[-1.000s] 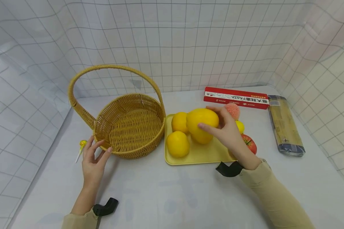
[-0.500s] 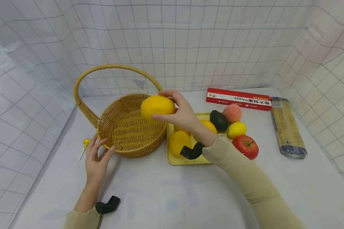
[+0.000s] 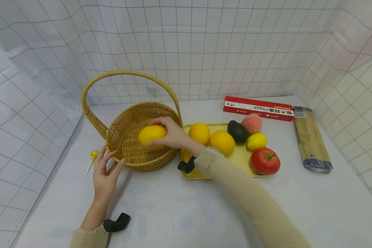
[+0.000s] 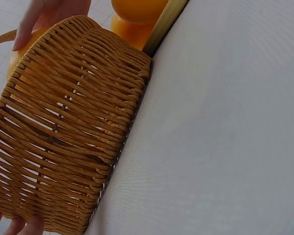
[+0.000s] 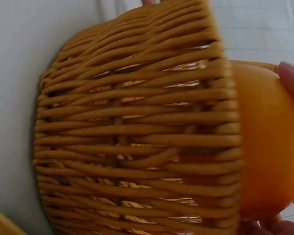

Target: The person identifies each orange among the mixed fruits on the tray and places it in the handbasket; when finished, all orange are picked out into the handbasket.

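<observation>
A wicker basket (image 3: 155, 162) with a tall arched handle stands left of the middle. Curved fingers of my left hand (image 3: 106, 175) hold its near-left rim; in the left wrist view, some fingertips (image 4: 32, 226) lie against the outer wall. My right hand (image 3: 173, 136) grips a large yellow oval fruit (image 3: 152, 135) between thumb and fingers, inside the basket's opening. The right wrist view has this fruit (image 5: 267, 147) partly behind the woven wall. Whether it touches the basket floor, I cannot tell.
Right of the basket, a yellow tray (image 3: 238, 163) bears round yellow fruits (image 3: 222, 142), an avocado (image 3: 237, 131), a lemon (image 3: 256, 141) and a tomato (image 3: 265, 161). Nearby are a pink ball-like fruit (image 3: 252, 124), red pasta box (image 3: 258, 108), brown packet (image 3: 311, 139) and lollipop (image 3: 93, 156).
My right hand has carried the yellow oval fruit from above the tray leftward and down into the basket's opening. My left hand stays at the rim. The avocado has come into sight.
</observation>
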### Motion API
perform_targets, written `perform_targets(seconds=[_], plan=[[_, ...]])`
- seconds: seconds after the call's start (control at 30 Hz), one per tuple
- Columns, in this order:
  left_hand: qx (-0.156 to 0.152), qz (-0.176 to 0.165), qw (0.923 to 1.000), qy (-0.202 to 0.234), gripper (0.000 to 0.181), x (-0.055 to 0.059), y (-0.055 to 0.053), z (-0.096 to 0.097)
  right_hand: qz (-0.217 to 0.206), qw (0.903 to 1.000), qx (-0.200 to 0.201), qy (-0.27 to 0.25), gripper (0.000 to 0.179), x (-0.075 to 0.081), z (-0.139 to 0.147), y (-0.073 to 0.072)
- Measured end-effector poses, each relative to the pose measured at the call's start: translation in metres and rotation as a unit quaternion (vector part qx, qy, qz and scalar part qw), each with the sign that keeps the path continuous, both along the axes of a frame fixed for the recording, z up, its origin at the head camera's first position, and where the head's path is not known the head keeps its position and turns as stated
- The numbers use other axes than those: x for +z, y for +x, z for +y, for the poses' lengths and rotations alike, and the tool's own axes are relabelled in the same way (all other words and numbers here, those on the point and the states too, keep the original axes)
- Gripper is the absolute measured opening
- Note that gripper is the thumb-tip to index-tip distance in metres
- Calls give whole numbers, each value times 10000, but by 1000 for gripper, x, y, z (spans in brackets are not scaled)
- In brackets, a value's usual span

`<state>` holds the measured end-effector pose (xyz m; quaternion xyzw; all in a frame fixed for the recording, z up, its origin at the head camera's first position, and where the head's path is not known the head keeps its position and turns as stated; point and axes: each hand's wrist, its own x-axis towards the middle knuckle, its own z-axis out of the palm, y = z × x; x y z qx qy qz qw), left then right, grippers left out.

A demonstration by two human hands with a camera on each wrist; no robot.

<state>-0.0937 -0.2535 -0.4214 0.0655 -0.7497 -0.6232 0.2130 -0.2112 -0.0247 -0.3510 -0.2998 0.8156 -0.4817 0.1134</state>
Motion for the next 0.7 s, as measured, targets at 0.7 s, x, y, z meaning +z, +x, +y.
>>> perform_targets(seconds=[0.7], plan=[[-58, 44, 10000, 66, 37, 2, 2, 1, 446, 9906, 605, 1139, 54, -10, -10, -7]])
